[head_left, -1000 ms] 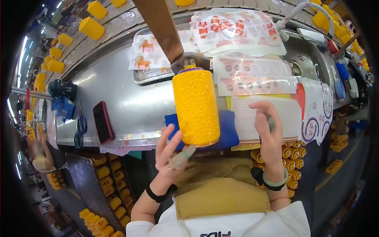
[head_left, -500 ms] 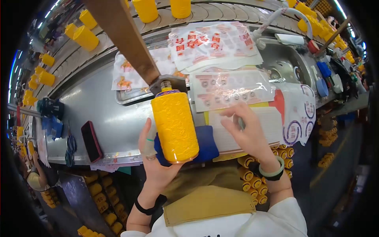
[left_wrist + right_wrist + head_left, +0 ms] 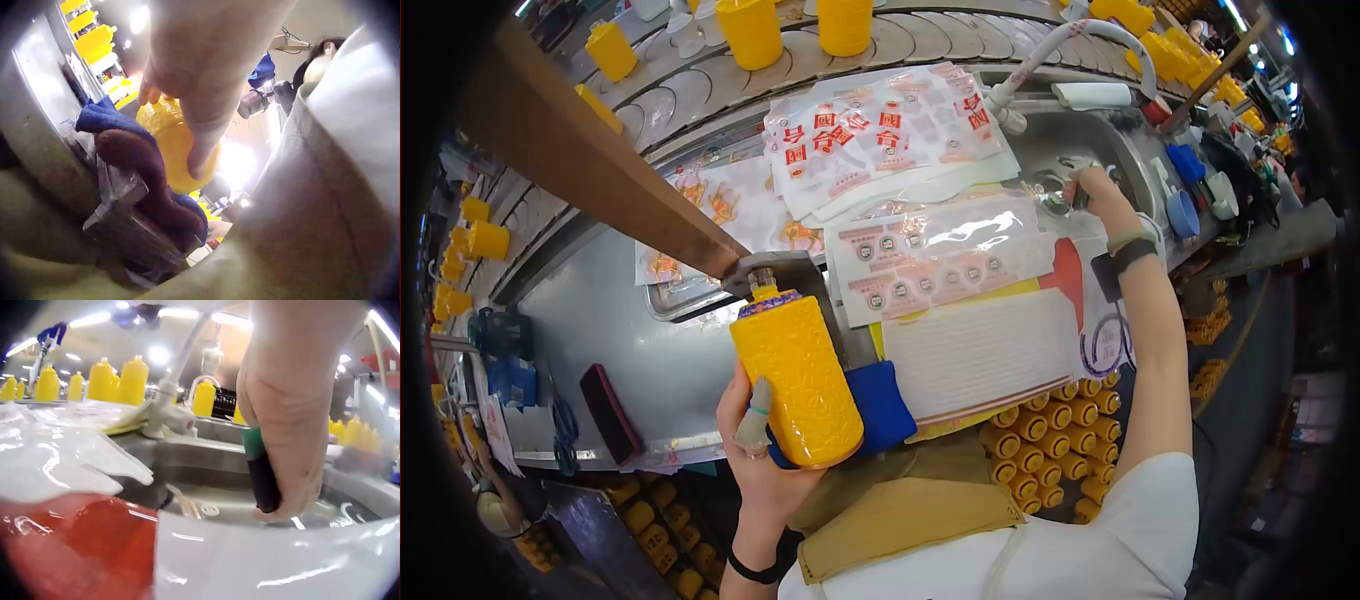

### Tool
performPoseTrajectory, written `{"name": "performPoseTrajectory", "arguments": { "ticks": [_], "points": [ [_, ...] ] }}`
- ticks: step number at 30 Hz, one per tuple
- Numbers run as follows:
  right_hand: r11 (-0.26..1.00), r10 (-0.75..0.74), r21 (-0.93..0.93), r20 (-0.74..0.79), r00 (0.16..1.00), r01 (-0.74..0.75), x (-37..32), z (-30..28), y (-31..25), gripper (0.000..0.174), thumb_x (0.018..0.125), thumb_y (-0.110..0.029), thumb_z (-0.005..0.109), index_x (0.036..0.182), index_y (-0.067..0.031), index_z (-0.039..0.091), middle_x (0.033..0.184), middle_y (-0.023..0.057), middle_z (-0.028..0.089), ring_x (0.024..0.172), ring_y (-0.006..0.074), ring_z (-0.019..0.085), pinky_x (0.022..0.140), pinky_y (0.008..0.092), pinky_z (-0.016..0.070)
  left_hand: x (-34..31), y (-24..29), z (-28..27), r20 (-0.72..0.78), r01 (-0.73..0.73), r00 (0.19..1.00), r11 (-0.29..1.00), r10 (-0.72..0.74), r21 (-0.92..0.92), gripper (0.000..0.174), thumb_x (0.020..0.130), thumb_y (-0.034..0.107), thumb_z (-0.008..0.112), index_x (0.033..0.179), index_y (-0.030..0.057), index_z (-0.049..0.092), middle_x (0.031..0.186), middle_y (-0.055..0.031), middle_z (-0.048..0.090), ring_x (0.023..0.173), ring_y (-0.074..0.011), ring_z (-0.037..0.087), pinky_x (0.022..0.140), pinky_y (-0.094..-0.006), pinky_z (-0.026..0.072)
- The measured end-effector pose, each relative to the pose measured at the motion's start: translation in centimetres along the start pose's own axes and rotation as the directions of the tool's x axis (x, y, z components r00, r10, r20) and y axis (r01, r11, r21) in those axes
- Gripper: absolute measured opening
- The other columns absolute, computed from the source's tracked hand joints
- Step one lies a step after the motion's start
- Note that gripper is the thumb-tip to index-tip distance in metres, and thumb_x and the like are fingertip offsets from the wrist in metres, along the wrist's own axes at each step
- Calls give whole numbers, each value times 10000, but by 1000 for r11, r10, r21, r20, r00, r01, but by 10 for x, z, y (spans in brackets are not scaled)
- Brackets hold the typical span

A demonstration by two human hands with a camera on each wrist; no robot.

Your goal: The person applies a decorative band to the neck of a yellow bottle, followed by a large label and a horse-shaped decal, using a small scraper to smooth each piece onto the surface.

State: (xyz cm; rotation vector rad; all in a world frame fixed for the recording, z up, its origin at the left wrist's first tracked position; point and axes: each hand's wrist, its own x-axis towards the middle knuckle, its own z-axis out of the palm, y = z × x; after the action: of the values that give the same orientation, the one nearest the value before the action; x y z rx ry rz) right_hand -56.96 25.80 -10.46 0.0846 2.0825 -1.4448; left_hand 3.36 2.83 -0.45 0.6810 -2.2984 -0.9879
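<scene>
My left hand (image 3: 765, 480) grips the lower end of a yellow textured bottle (image 3: 795, 380), a pale cover on one finger. The bottle's neck sits at a dark bracket on a brown arm, its base over blue cloth (image 3: 880, 405). In the left wrist view the left hand (image 3: 200, 81) lays its thumb on the bottle (image 3: 178, 147). My right hand (image 3: 1105, 200) reaches down into the metal sink (image 3: 1125, 140). In the right wrist view the right hand (image 3: 290, 437) has curled fingers round a small black and green piece (image 3: 262, 472); stickers lie in the water.
Printed sticker sheets (image 3: 940, 255) and a ribbed white pad (image 3: 980, 355) lie between bottle and sink. A white faucet (image 3: 1090, 30) arches over the sink. A phone (image 3: 610, 412) and scissors (image 3: 565, 430) are at the left. Yellow bottles (image 3: 845, 25) stand on the conveyor behind.
My right hand has gone from above the ribbed pad into the sink at the back right. The left hand has come up round the bottle's lower side. The head view has swung right.
</scene>
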Motion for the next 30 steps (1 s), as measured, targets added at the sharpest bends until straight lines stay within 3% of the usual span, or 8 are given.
{"name": "performPoseTrajectory", "arguments": {
  "ticks": [3, 7, 9, 13, 15, 18, 25, 30],
  "points": [
    [977, 23, -201, -207, 978, -65, 17, -9, 11, 69, 921, 1, 524, 947, 58, 555, 788, 134, 600, 638, 241, 614, 554, 383, 523, 3, 1, -2, 19, -4, 1000, 1000, 4, 8, 1145, 607, 263, 1011, 1530, 33, 374, 1488, -131, 421, 1374, -291, 457, 1146, -398, 382],
    [960, 122, 241, 115, 986, -146, 27, -29, 13, 100, 917, -2, 532, 954, 44, 613, 817, 121, 628, 679, 245, 644, 597, 376, 541, 1, -2, -2, 19, 7, 1000, 999, -8, 35, 1112, 614, 266, 1004, 1520, 42, 399, 1492, -140, 420, 1369, -311, 463, 1145, -412, 382],
    [907, -128, 415, 104, 986, 74, -44, 55, -49, 190, 959, -87, 592, 1031, 52, 701, 915, 128, 711, 708, 220, 678, 641, 356, 553, 0, -6, -1, 4, -65, 998, 996, 65, 67, 1083, 615, 257, 997, 1512, 59, 423, 1500, -153, 420, 1373, -335, 463, 1139, -430, 389],
    [816, -500, -145, 309, 809, 560, -100, 144, -86, 199, 989, -117, 588, 1113, -18, 709, 938, 79, 726, 836, 164, 665, 783, 325, 554, -2, -7, -3, 1, -62, 998, 995, 62, 82, 1043, 621, 233, 985, 1501, 75, 449, 1504, -164, 427, 1373, -351, 466, 1129, -443, 402],
    [371, -683, -463, 451, 574, 805, -105, 185, -77, 232, 952, -105, 605, 1157, -82, 711, 1045, 73, 736, 921, 190, 673, 849, 351, 551, -3, -7, -4, 2, -54, 999, 996, 54, 70, 1000, 626, 208, 977, 1483, 74, 477, 1509, -171, 440, 1367, -356, 477, 1127, -448, 408],
    [92, -703, -517, 571, 423, 851, -96, 234, -64, 299, 887, -93, 636, 1177, -107, 705, 1198, 88, 708, 1046, 248, 654, 913, 389, 535, -2, -6, -4, -15, -56, 998, 997, 57, 56, 960, 620, 174, 970, 1458, 73, 511, 1520, -176, 441, 1356, -364, 490, 1124, -449, 414],
    [-190, -745, -597, 604, 281, 780, -94, 255, -59, 513, 811, -15, 637, 1318, -90, 660, 1364, 47, 644, 1218, 249, 589, 959, 393, 533, -1, -6, -4, -27, -41, 999, 999, 41, 9, 967, 593, 124, 961, 1453, 71, 523, 1525, -183, 448, 1349, -370, 497, 1104, -445, 434],
    [-261, -695, -665, 632, 342, 700, -92, 240, -60, 466, 820, -15, 625, 1273, -105, 693, 1292, 33, 682, 1134, 248, 627, 915, 388, 543, 0, -9, -6, -24, -88, 996, 995, 89, 37, 968, 572, 102, 960, 1441, 70, 535, 1510, -189, 460, 1339, -372, 503, 1092, -440, 442]
  ]
}}
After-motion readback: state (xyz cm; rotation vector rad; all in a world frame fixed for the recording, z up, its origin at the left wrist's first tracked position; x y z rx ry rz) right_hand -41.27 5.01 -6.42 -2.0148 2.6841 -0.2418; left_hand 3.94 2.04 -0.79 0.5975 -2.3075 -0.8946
